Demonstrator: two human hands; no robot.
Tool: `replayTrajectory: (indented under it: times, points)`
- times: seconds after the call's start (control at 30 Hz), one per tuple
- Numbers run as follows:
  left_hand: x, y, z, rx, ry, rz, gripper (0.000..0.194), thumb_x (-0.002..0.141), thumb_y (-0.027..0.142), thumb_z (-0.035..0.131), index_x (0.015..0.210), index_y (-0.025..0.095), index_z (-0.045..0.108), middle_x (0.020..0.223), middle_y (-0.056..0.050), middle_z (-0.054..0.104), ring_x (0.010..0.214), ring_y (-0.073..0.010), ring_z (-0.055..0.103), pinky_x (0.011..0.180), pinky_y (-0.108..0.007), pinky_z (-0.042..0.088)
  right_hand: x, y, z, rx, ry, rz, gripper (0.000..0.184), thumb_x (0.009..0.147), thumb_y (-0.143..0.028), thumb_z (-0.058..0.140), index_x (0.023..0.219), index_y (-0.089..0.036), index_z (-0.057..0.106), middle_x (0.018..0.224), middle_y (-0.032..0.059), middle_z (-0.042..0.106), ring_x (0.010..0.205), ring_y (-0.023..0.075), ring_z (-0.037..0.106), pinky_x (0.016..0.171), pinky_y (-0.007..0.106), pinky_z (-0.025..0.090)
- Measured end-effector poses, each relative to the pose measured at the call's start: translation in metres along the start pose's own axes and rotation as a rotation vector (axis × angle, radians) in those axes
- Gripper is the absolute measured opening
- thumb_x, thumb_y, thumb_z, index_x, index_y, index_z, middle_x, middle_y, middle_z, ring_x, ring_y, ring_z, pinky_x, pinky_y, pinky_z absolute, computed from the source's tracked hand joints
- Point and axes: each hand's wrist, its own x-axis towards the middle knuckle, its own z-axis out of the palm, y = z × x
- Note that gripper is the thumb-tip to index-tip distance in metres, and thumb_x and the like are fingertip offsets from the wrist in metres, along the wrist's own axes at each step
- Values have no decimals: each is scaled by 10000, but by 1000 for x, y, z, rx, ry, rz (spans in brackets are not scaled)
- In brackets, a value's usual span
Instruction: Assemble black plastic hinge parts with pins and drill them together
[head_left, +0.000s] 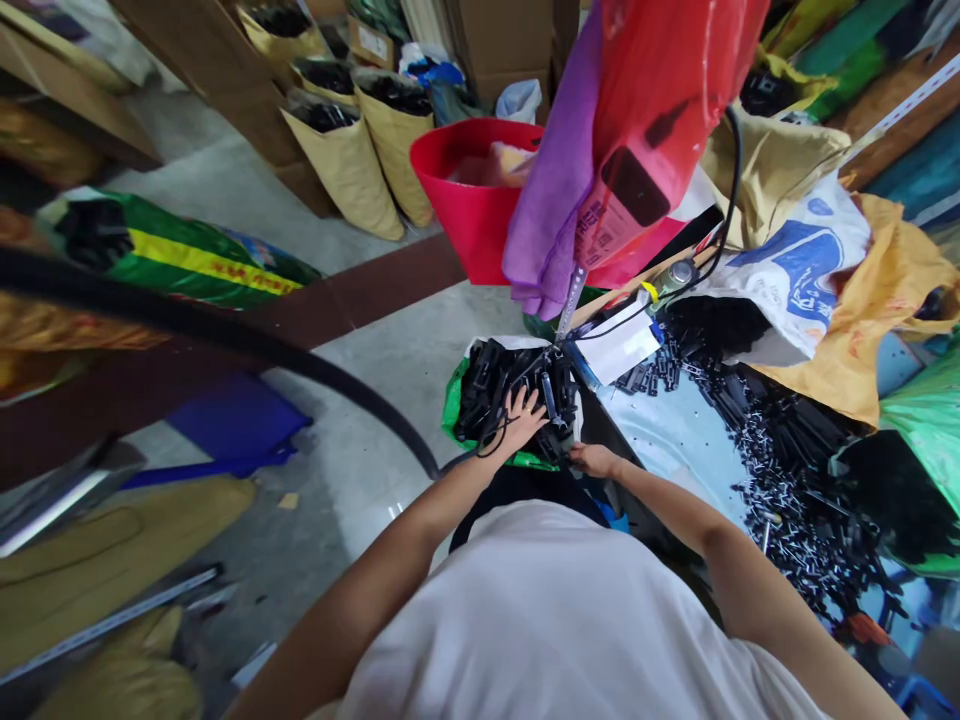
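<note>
Purple cloth (553, 170) beside red bucket (480, 215)

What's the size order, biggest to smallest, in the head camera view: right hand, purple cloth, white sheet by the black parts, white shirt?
1. White shirt
2. Purple cloth
3. White sheet
4. Right hand

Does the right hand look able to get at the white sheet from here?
Probably yes: the white sheet lies ahead of the right hand, with nothing bulky between. The hand seems to grip the green bag's rim, so it would likely have to let go.
</note>
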Motion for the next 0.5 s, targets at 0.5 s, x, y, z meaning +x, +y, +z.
replayTrajectory:
  times: [0.5]
  points:
    - [15,7,3,-47,13,96,377,844,223,367,1169,194,555,1382,-86,427,1326,-325,254,1055,-617,28,5,-20,13,121,133,401,560,883,-578,272,861,-197,681,833,99,679,802,221,629,618,264,422]
